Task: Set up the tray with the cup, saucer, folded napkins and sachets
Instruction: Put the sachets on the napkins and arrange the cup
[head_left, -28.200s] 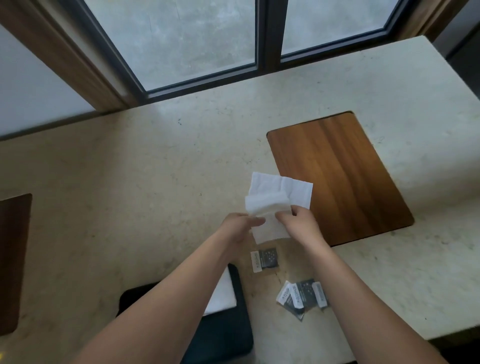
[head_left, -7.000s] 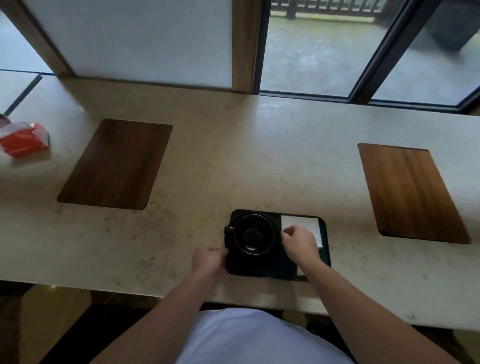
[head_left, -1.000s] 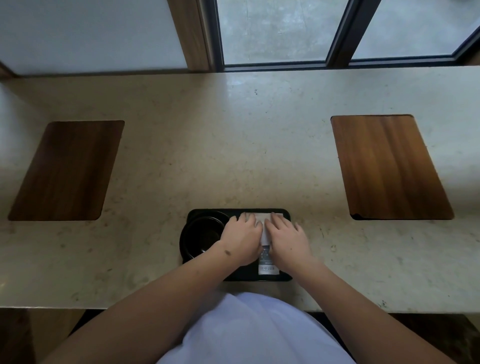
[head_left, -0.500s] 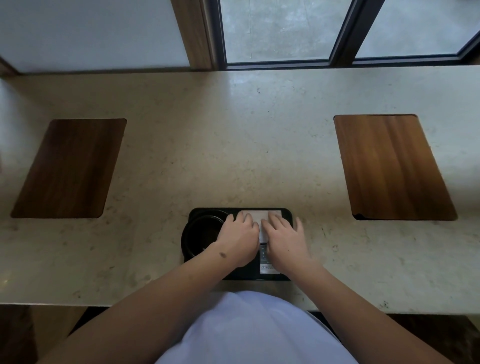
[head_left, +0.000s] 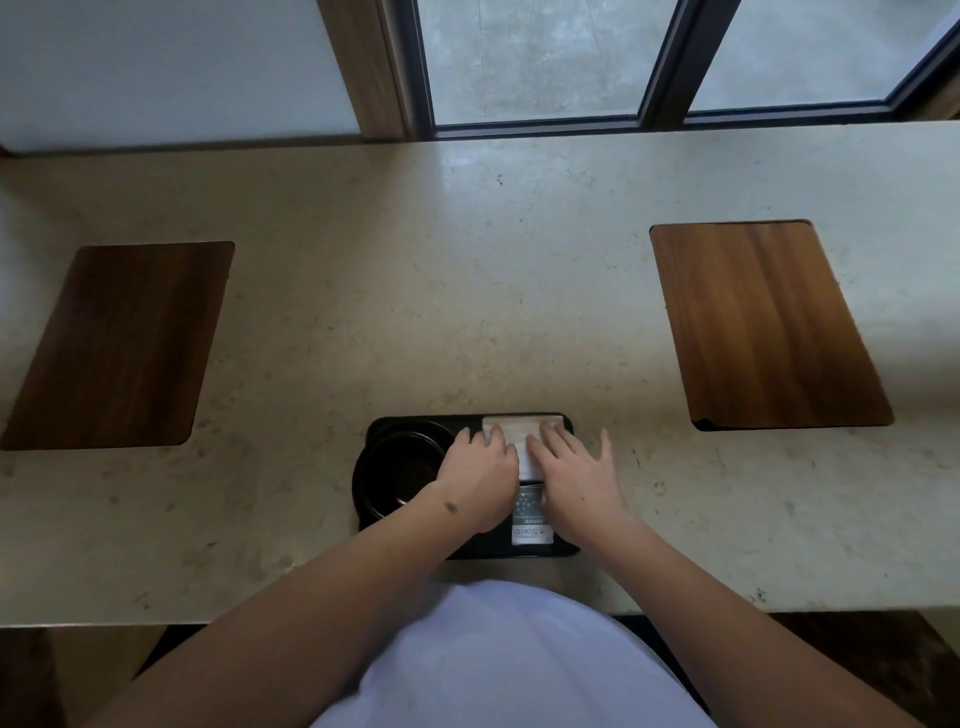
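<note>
A black tray (head_left: 470, 422) lies at the near edge of the stone counter. A black cup (head_left: 395, 475) on its black saucer fills the tray's left half. White folded napkins (head_left: 522, 431) lie in the right half, and a grey sachet (head_left: 529, 519) lies just nearer than them. My left hand (head_left: 480, 480) and my right hand (head_left: 576, 475) both rest flat on the napkins, fingers spread, with a narrow gap between them. Most of the napkins are hidden under my hands.
The beige stone counter (head_left: 467, 291) runs along a window. Two dark wooden inlays are set into it, one at the left (head_left: 124, 343) and one at the right (head_left: 758, 322). The counter's front edge is right at my body.
Both hands stay on the napkins and have barely shifted; my right fingers have spread a little wider. The tray, cup and sachet have not moved.
</note>
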